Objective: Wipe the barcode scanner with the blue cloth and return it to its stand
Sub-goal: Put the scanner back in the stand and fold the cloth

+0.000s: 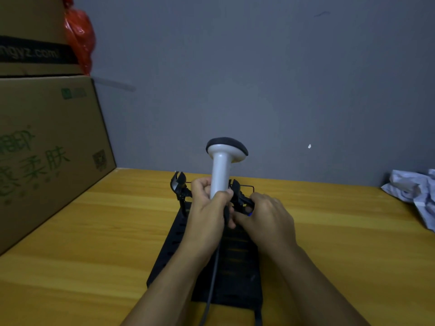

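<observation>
A person's left hand [207,208] grips the barcode scanner [223,161] upright while the right hand [263,215] clasps the black stand [204,250], apparently steadying it for docking.

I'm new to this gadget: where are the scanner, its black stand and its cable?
scanner [220,175], head view, white handle.
black stand [237,285], head view, flat base.
cable [213,276], head view, mid-length.
</observation>
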